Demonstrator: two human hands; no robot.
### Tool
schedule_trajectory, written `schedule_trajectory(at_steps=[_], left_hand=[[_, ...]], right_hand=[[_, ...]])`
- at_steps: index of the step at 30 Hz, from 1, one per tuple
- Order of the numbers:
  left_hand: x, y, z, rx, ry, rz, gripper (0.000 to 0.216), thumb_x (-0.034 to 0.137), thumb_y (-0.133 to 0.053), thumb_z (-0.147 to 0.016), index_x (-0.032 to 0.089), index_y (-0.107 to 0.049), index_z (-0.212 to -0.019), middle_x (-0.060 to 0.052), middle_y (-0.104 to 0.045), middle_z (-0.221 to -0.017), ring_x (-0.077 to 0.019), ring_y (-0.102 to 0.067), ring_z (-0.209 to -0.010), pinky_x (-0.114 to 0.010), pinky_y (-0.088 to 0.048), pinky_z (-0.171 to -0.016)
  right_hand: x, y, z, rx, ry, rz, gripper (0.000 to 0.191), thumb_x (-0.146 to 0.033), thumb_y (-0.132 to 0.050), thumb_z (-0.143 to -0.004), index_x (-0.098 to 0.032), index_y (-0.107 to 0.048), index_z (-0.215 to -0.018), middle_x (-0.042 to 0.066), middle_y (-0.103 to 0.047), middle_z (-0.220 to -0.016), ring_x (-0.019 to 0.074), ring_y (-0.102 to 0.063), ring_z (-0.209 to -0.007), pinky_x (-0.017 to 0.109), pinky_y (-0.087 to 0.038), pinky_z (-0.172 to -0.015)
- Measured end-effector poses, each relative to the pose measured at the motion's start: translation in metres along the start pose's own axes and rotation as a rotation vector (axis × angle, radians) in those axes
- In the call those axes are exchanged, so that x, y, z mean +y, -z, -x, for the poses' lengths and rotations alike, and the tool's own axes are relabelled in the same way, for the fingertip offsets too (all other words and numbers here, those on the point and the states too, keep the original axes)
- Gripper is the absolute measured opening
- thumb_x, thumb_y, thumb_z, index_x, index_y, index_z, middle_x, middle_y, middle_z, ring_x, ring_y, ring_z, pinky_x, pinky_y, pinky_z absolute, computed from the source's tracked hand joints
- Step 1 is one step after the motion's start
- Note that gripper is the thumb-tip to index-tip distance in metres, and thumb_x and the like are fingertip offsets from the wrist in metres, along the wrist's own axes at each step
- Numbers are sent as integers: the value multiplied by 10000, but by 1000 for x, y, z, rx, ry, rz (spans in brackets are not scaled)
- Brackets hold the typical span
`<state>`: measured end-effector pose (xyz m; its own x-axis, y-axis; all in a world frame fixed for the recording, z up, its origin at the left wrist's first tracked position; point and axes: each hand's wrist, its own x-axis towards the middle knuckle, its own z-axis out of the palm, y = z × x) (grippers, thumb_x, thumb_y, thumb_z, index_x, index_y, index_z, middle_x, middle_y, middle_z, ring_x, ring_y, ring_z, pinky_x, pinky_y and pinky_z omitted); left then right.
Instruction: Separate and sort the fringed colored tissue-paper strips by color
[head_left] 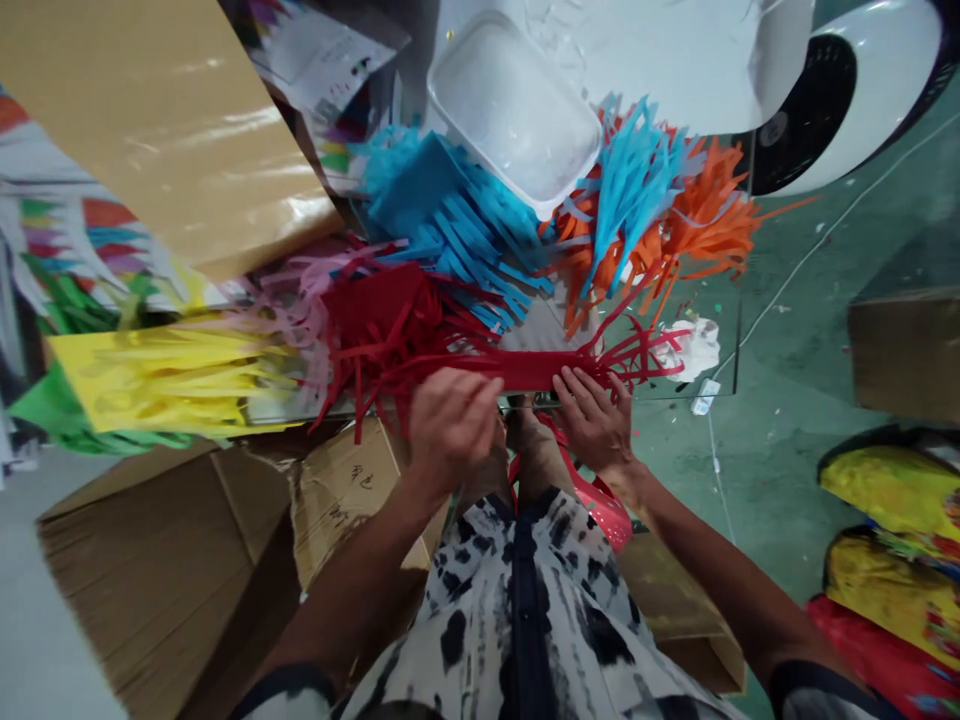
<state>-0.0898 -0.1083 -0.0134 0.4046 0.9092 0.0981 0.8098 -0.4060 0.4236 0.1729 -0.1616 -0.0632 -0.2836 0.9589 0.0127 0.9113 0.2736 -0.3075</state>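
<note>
A strip of red tissue paper with fringed ends lies along the near edge of the table. My left hand is at the left part of the strip, slightly smeared by motion, its fingers curled and closed on the paper. On the right part rests my right hand, fingers stretched out flat over the strip near its loose fringe; its thumb is hidden. Just left of the strip lies a heap of red fringed tissue. Behind it is a bundle of blue fringed tissue.
Yellow fringed tissue lies left, orange fringed tissue back right. A white plastic tub stands behind the blue bundle. Brown paper covers the back left. An open cardboard box is below left. A white cable crosses the floor.
</note>
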Motion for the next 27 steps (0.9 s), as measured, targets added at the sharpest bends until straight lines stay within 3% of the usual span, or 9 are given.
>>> schedule_trajectory(at_steps=[3, 7, 15, 18, 23, 27], left_hand=[[19, -34, -8, -241, -217, 133, 496, 199, -542, -1010, 262, -578, -1501, -94, -630, -1495, -263, -517, -1443, -474, -396, -1246], [16, -61, -7, -255, -193, 126, 428, 212, -552, -1024, 238, -635, -1443, -127, -682, -1413, -265, -589, -1354, -453, -487, -1143], [1, -51, -2, -275, -221, 144, 264, 225, -567, -1038, 268, -760, -1214, -80, -758, -1276, -232, -661, -1212, -413, -528, -1009], [3, -53, 0, -280, -205, 126, 272, 230, -561, -1041, 266, -756, -1228, -87, -748, -1305, -234, -651, -1237, -411, -513, -1009], [3, -59, 11, -243, -216, 85, 455, 211, -578, -1029, 263, -594, -1481, -109, -695, -1405, -246, -634, -1250, -416, -477, -998], [0, -58, 14, -124, -237, 100, 329, 205, -616, -1012, 268, -704, -1323, -61, -760, -1281, -241, -637, -1212, -420, -450, -1024]], right_hand=[[7, -2, 5, 15, -8, -2, 454, -273, -578, -1040, -327, -584, -1491, 67, -662, -1465, 263, -637, -1344, 537, -254, -1240], [22, 4, 5, -23, 8, -39, 384, -270, -589, -1037, -365, -659, -1402, 24, -728, -1376, 237, -694, -1222, 504, -288, -1203], [39, 15, 5, -145, 7, -142, 246, -285, -590, -1034, -392, -783, -1143, -13, -803, -1210, 209, -723, -1013, 488, -382, -1110], [30, 16, 3, -99, 4, -119, 209, -326, -629, -1021, -373, -778, -1160, -7, -789, -1254, 207, -711, -1054, 469, -357, -1116], [21, 10, 3, -41, 23, -19, 410, -288, -677, -994, -427, -667, -1380, -25, -718, -1396, 225, -653, -1172, 472, -274, -1174], [25, 5, 6, 76, 78, -45, 392, -196, -701, -971, -435, -719, -1281, -63, -788, -1248, 193, -670, -1058, 441, -307, -1126]])
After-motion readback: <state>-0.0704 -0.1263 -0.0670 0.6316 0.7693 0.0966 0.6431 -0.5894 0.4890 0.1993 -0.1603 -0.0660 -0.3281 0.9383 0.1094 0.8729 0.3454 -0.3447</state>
